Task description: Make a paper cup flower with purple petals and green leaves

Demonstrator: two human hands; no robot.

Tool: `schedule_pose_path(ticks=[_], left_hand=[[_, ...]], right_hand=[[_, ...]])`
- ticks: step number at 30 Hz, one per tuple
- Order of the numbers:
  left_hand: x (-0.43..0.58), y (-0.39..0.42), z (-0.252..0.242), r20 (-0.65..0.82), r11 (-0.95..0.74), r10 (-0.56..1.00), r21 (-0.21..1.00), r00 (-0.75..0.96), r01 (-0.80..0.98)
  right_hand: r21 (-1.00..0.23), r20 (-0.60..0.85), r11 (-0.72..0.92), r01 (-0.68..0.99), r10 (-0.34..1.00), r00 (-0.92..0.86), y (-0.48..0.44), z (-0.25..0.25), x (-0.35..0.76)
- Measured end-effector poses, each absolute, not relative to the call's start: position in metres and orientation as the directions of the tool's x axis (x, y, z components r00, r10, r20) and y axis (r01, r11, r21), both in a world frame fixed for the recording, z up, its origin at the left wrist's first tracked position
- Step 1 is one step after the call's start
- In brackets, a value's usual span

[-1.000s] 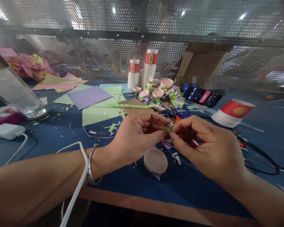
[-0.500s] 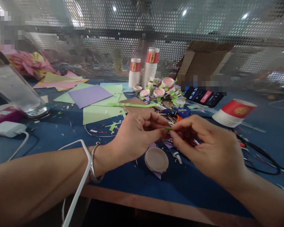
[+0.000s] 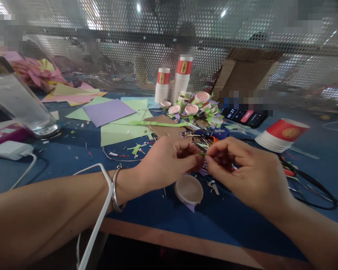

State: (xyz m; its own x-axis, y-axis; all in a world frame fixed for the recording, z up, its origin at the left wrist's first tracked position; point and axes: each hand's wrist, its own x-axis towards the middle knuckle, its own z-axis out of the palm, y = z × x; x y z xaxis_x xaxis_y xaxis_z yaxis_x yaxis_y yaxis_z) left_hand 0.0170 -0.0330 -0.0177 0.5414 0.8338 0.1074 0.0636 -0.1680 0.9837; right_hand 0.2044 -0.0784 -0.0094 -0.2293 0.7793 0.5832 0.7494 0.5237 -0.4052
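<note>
My left hand (image 3: pixel 169 159) and my right hand (image 3: pixel 248 170) meet fingertip to fingertip above the blue table. Between them they pinch a small strip of green paper (image 3: pixel 202 154), mostly covered by the fingers. Just below the hands lies a round, shallow paper disc with a raised rim (image 3: pixel 189 189), a bit of purple paper (image 3: pixel 190 206) poking out from under it. Behind the hands is a brown cardboard piece (image 3: pixel 165 128), with a long light-green paper strip (image 3: pixel 157 123) lying across it.
Coloured paper sheets (image 3: pixel 109 112) and a glass of water (image 3: pixel 19 97) are on the left. Paper cup stacks (image 3: pixel 162 92) and decorated discs (image 3: pixel 191 109) stand at the back. To the right are a phone (image 3: pixel 245 115), a tipped red-and-white cup (image 3: pixel 281 135) and black cable (image 3: pixel 315 182).
The view has shifted slightly. Both hands keep their pinch, and the fingertips have drawn closer together, so less of the green strip shows.
</note>
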Motion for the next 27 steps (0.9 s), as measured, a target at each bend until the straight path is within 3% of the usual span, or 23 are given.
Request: schedule_pose_path(ticks=[4,9,15,18,22,24,25,27], left_hand=[[0.014,-0.036,-0.014,0.213,-0.379,0.824,0.896,0.524,0.231],[0.013,-0.041,-0.010,0.354,-0.514,0.800,0.821,0.484,0.248],[0.011,-0.040,-0.011,0.418,-0.642,0.732,0.687,0.538,0.340],[0.009,-0.042,-0.010,0.522,-0.774,0.630,0.485,0.575,0.407],[0.006,-0.050,-0.006,0.625,-0.887,0.359,-0.002,0.693,0.462],[0.004,-0.052,-0.005,0.615,-0.890,0.273,-0.131,0.740,0.437],[0.004,-0.053,-0.005,0.612,-0.894,0.274,-0.121,0.741,0.431],[0.004,-0.053,-0.005,0.603,-0.897,0.387,0.069,0.698,0.438]], right_hand=[[-0.463,0.562,0.532,0.709,0.795,-0.230,-0.080,-0.007,0.203],[-0.490,0.557,0.543,0.682,0.797,-0.235,-0.082,-0.003,0.203],[-0.480,0.537,0.553,0.681,0.799,-0.270,-0.080,-0.006,0.201],[-0.465,0.543,0.556,0.689,0.794,-0.274,-0.080,-0.006,0.200],[-0.445,0.578,0.577,0.685,0.769,-0.273,-0.085,-0.004,0.198],[-0.446,0.583,0.580,0.681,0.766,-0.271,-0.087,-0.004,0.198],[-0.452,0.581,0.579,0.679,0.768,-0.268,-0.088,-0.004,0.198],[-0.464,0.569,0.568,0.679,0.779,-0.263,-0.088,-0.005,0.198]])
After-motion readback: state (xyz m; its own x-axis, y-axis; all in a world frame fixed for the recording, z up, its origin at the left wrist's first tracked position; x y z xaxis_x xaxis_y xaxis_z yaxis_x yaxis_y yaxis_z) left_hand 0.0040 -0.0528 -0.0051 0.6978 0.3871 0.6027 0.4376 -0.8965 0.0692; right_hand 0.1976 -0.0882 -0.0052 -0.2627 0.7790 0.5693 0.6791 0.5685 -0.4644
